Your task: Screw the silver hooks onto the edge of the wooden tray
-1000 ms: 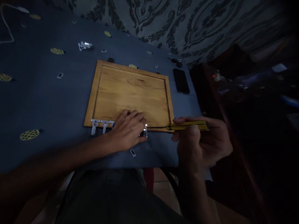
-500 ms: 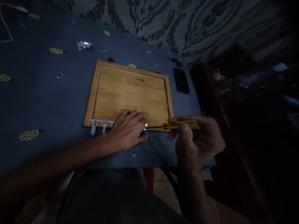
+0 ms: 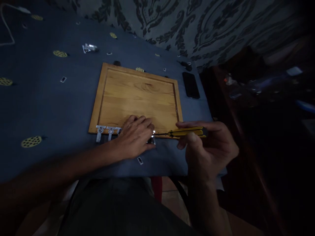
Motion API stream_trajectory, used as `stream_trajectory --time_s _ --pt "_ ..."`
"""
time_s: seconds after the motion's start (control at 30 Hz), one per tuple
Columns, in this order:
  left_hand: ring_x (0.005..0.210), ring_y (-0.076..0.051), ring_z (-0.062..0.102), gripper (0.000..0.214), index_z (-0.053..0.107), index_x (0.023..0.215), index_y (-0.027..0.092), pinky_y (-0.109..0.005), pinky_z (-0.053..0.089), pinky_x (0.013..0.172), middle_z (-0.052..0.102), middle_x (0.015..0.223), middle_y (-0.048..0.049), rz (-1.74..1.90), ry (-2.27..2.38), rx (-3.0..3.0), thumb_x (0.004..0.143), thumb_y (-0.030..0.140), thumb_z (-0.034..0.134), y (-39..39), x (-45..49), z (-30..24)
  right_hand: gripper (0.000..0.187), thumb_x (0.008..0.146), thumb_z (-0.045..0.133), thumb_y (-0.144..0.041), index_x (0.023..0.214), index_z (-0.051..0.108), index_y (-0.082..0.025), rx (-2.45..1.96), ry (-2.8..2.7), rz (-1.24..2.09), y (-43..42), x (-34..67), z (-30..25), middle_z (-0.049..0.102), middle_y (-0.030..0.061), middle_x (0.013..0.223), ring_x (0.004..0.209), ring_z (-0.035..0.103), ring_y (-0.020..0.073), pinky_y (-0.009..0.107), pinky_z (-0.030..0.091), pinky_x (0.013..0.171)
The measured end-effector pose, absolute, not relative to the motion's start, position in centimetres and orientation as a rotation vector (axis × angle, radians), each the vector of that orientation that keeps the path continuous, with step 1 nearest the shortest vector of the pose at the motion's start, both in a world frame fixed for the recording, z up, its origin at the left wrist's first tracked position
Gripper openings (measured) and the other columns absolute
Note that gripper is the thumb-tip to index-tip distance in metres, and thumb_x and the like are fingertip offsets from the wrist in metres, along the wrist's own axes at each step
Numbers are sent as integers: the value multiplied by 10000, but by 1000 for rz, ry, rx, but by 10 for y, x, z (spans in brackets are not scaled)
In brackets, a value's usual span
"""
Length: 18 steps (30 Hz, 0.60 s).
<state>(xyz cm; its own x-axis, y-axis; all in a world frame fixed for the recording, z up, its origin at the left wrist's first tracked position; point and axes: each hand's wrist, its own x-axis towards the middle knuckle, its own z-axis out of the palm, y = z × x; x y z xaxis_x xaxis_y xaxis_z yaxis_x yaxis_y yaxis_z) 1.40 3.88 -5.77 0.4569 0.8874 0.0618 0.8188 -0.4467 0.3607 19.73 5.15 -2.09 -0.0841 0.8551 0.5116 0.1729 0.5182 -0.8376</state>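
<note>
A wooden cabinet door (image 3: 137,95) with a recessed panel lies flat on the cloth-covered table. Bent over its near edge, my left hand (image 3: 136,136) has its fingers closed around a metal hinge (image 3: 153,140), which is mostly hidden under it. My right hand (image 3: 209,147) grips a yellow and black screwdriver (image 3: 187,131) between thumb and fingers. The screwdriver's shaft points left, its tip at the hinge beside my left fingers. Left of my left hand, more hinges, a left one (image 3: 99,132) and a neighbour (image 3: 110,131), sit along the same edge.
Another hinge (image 3: 90,48) lies on the cloth beyond the door. A black phone (image 3: 191,85) and a dark object with a ring (image 3: 186,65) are near the table's right side. A white cable (image 3: 10,29) is at far left. Patterned wallpaper (image 3: 172,26) rises behind.
My right hand has turned slightly on the screwdriver, and its handle sits a little further left. My left hand stays in place.
</note>
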Motion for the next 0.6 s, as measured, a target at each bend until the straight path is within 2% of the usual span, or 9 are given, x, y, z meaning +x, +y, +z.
stream_trajectory --time_s 0.2,0.43,0.53,0.6 --pt "1117 -304 601 440 672 1101 129 -398 376 913 689 1131 -112 337 1464 2424 906 515 752 39 15 -56 252 950 728 -337 1195 757 -284 -916 -1642 828 52 204 -18 795 16 952 542 663 128 294 573 486" --pt "1131 -307 600 490 665 1159 108 -405 378 925 685 1153 -126 328 1460 2419 925 534 724 39 14 -55 114 859 827 -276 969 799 -280 -906 -1658 736 54 202 -14 807 22 945 700 713 171 258 519 425" --pt "1117 -305 599 457 670 1131 112 -408 382 913 686 1141 -124 310 1452 2414 920 512 735 39 14 -54 119 865 824 -290 976 782 -278 -926 -1643 796 54 202 -14 809 7 901 618 702 159 276 566 457" --pt "1116 -306 598 445 675 1112 114 -413 384 918 689 1132 -123 305 1455 2408 915 507 742 39 15 -53 172 892 796 -319 1057 779 -274 -913 -1652 836 53 204 -13 809 10 908 574 689 151 290 584 474"
